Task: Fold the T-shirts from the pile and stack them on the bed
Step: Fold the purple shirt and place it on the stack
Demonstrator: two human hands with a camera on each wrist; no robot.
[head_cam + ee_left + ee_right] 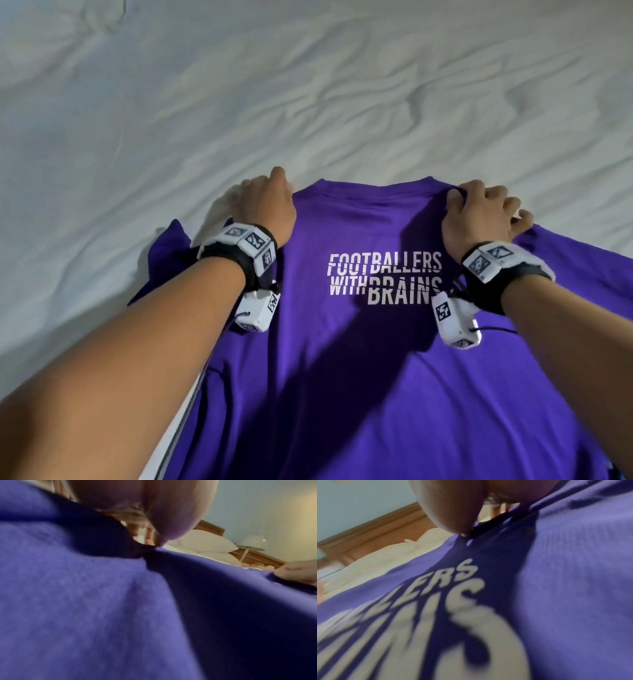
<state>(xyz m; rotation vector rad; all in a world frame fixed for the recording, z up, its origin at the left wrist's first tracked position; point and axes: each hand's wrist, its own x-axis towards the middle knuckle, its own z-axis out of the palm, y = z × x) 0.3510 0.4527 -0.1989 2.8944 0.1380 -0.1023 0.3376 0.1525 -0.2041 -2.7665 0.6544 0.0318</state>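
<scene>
A purple T-shirt [359, 377] with white lettering lies spread on the white bed, collar pointing away from me. My left hand [265, 202] pinches the left shoulder beside the collar, and my right hand [479, 209] pinches the right shoulder. The left sleeve [168, 253] is bunched under my left wrist. In the left wrist view my thumb [171, 513] presses a gathered fold of the T-shirt [85, 601]. In the right wrist view the T-shirt [565, 588] fills the frame and my thumb [453, 507] bears on its shoulder seam.
The wrinkled white bed sheet [308, 102] stretches far beyond the shirt. White pillows [202, 543], a wooden headboard [260, 557] and a white lamp [254, 543] stand at the bed's end. A white cloth with grey stripes [178, 428] peeks from under the shirt's left edge.
</scene>
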